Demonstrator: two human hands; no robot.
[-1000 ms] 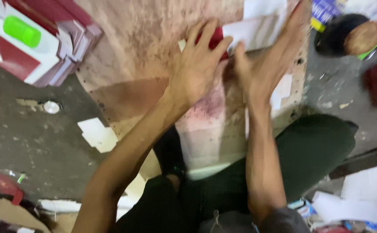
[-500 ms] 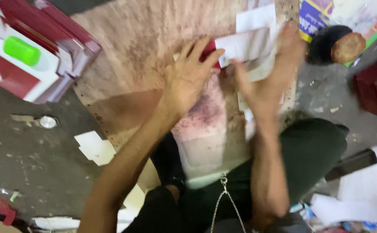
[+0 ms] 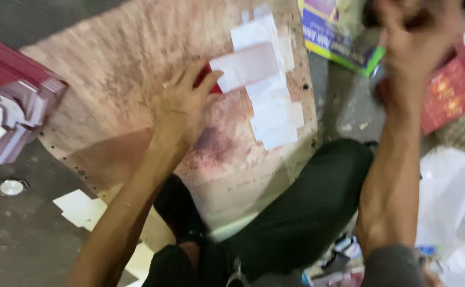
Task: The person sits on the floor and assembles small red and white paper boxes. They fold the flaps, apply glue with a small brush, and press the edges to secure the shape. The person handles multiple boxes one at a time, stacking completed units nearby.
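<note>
We see a dark grey concrete floor [image 3: 25,234], stained and gritty, with a large worn wooden board [image 3: 121,79] lying flat on it, its surface blotched red and pale. At the left edge a stack of maroon boxes [image 3: 14,106] sits beside the board, and below it a small round metal lid [image 3: 10,187] and white paper scraps [image 3: 78,208] lie on the floor. At the lower right we see a crumpled white plastic bag [image 3: 450,196]. The light is even and dim
</note>
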